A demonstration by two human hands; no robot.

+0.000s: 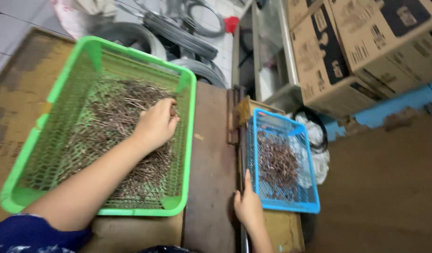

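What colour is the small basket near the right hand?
Blue basket, best seen in the head view.

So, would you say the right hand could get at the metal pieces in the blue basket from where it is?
Probably yes: the right hand rests at the blue basket near its corner, the basket is open-topped, and nothing covers the metal pieces.

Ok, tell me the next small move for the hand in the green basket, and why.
Probably close the left hand on a small bunch of the thin brown metal pins and lift: it rests curled on the pile inside the green plastic mesh basket, while the right hand touches the blue plastic mesh basket.
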